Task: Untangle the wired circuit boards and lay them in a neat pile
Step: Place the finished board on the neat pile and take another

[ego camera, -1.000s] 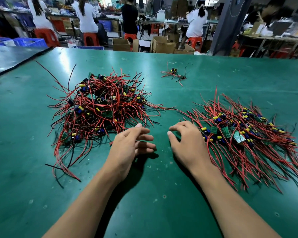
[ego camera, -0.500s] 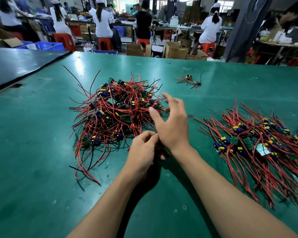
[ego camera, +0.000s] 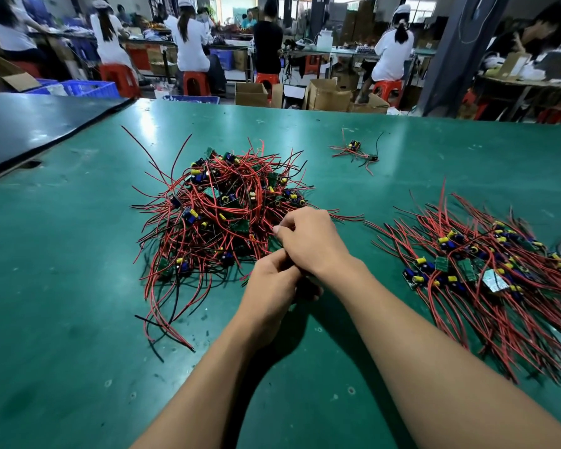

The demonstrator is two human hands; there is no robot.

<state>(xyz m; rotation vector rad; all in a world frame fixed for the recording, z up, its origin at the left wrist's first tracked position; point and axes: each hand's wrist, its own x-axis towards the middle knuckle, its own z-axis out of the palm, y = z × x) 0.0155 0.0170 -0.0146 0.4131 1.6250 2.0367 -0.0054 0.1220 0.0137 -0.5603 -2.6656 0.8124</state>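
Tangled heap of wired circuit boards [ego camera: 224, 209] sits mid-tabletop [ego camera: 78, 319], left of centre. The right hand [ego camera: 308, 241] curls its fingers round red wires at the heap's near-right fringe. The left hand [ego camera: 272, 286], touching the right wrist from below, is curled too; whether it holds anything cannot be told. A straightened pile [ego camera: 467, 264] lies toward the right edge.

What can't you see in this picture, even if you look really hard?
- Head view: what the left hand and right hand hold; their own backs hide the fingertips.
- The neat pile runs off the right edge.
- The tangled heap hides its own inner layers.
- Any print on a circuit board is too small.
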